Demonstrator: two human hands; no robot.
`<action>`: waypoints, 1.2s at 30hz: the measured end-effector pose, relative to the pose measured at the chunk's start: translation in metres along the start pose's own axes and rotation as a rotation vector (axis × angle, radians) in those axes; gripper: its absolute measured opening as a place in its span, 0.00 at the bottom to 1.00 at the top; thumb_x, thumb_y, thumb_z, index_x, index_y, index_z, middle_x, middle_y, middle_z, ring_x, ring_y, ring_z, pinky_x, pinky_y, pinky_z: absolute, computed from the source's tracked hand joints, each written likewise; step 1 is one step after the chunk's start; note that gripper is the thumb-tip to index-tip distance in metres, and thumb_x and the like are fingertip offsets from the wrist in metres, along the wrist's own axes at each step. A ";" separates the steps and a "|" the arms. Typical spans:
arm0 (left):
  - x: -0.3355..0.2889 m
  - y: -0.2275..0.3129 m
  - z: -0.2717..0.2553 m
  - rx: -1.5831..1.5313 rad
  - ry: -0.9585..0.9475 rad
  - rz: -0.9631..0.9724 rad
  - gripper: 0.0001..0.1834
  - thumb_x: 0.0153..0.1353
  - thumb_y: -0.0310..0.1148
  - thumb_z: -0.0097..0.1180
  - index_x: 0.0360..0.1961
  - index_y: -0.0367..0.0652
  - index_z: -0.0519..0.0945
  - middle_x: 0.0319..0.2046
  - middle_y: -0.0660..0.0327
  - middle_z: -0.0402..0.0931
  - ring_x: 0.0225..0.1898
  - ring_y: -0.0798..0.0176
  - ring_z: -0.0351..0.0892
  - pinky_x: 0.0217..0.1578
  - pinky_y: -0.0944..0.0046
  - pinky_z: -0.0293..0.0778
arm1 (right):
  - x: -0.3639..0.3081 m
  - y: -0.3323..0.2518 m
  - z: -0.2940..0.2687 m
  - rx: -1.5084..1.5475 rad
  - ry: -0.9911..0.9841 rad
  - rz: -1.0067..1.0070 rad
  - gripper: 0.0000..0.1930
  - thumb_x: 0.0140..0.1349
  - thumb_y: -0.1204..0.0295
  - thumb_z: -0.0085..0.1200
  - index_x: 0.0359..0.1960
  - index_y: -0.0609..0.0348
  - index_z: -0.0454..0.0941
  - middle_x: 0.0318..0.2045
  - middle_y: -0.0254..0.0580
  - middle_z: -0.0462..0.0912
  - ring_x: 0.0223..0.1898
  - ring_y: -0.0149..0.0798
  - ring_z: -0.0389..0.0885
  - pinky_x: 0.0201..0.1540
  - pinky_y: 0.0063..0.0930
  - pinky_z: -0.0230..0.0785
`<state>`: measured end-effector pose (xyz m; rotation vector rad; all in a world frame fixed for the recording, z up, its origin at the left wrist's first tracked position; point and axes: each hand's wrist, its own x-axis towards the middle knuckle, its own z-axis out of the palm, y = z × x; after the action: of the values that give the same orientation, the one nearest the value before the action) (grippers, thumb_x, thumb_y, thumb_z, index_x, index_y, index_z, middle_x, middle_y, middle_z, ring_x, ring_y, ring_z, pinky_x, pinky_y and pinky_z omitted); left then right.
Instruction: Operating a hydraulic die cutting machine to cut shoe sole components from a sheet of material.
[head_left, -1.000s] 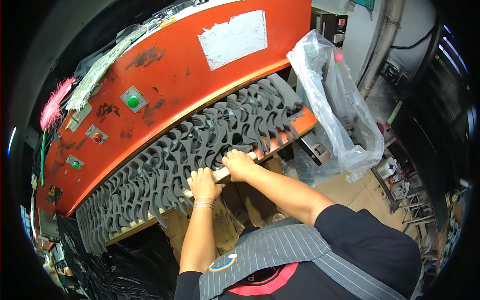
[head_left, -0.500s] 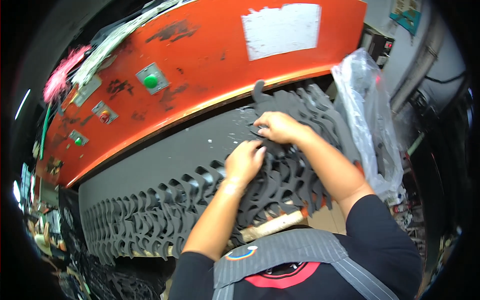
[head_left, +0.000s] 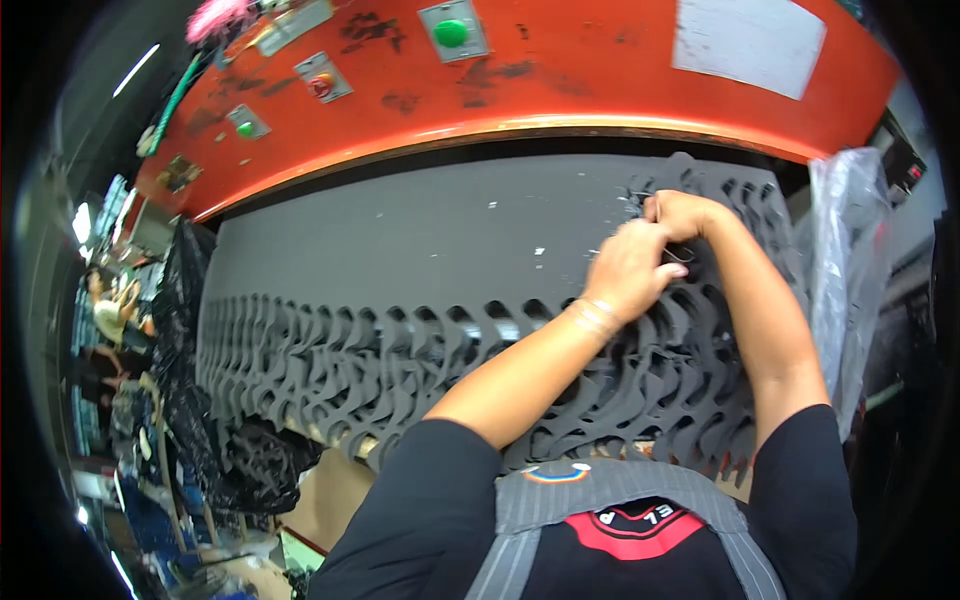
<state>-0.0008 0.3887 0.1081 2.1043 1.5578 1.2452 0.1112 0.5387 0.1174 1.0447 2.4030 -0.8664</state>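
A long dark grey foam sheet point(head_left: 420, 240) lies on the bed of an orange machine. Rows of curved cut-outs run along its near side and right end. My right hand point(head_left: 685, 217) is closed at the sheet's far right, gripping a thin curved metal-edged piece point(head_left: 682, 256) that looks like a cutting die. Close against it, my left hand point(head_left: 628, 268) is bent round the piece's left side, thumb beside the curved edge. Its fingertips are partly hidden. Loose-looking curved foam webbing point(head_left: 650, 375) hangs below my hands toward the front edge.
Above the sheet spans the orange machine beam point(head_left: 580, 90) with a green button point(head_left: 451, 33) and a red button point(head_left: 321, 86). Clear plastic film point(head_left: 845, 250) hangs at the right. Black plastic point(head_left: 185, 320) hangs at the left. Farther left, another person point(head_left: 118, 312) is visible.
The view has swung, so the machine now lies more level and farther right in the picture. My hands have come closer together, the left moving up against the right.
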 end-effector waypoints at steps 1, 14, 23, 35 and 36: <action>-0.011 -0.008 -0.001 0.025 -0.038 -0.129 0.29 0.50 0.46 0.64 0.49 0.42 0.74 0.43 0.51 0.75 0.49 0.48 0.73 0.50 0.54 0.69 | -0.005 0.015 0.005 0.173 0.149 -0.105 0.08 0.42 0.75 0.59 0.27 0.65 0.81 0.22 0.43 0.82 0.27 0.35 0.81 0.29 0.26 0.74; -0.004 -0.111 -0.047 -0.155 0.202 -0.455 0.28 0.69 0.47 0.41 0.60 0.37 0.68 0.57 0.48 0.70 0.61 0.52 0.67 0.61 0.59 0.60 | -0.009 -0.083 0.024 -0.038 0.518 -0.137 0.10 0.46 0.64 0.57 0.28 0.56 0.82 0.26 0.48 0.82 0.32 0.49 0.82 0.40 0.39 0.73; -0.006 -0.092 -0.051 0.286 -0.226 -0.236 0.34 0.66 0.49 0.44 0.66 0.37 0.60 0.63 0.48 0.63 0.67 0.53 0.58 0.67 0.51 0.44 | -0.044 -0.033 0.085 0.186 0.715 -0.481 0.49 0.39 0.56 0.71 0.64 0.58 0.61 0.60 0.54 0.67 0.62 0.53 0.64 0.62 0.42 0.58; 0.000 -0.084 -0.052 0.340 -0.246 -0.205 0.36 0.62 0.46 0.46 0.64 0.31 0.60 0.62 0.44 0.63 0.67 0.51 0.58 0.67 0.51 0.47 | -0.036 -0.037 0.075 0.209 0.714 -0.327 0.54 0.33 0.56 0.74 0.65 0.60 0.60 0.54 0.52 0.72 0.58 0.52 0.68 0.62 0.40 0.56; -0.002 -0.085 -0.053 0.323 -0.246 -0.210 0.37 0.62 0.48 0.46 0.65 0.32 0.60 0.62 0.44 0.63 0.67 0.51 0.58 0.67 0.52 0.46 | -0.037 -0.039 0.076 0.198 0.701 -0.316 0.54 0.33 0.56 0.74 0.65 0.60 0.59 0.55 0.52 0.72 0.58 0.52 0.67 0.63 0.40 0.56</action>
<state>-0.0964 0.4062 0.0856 2.1065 1.9030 0.6732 0.1130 0.4485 0.0968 1.2119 3.1860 -0.9724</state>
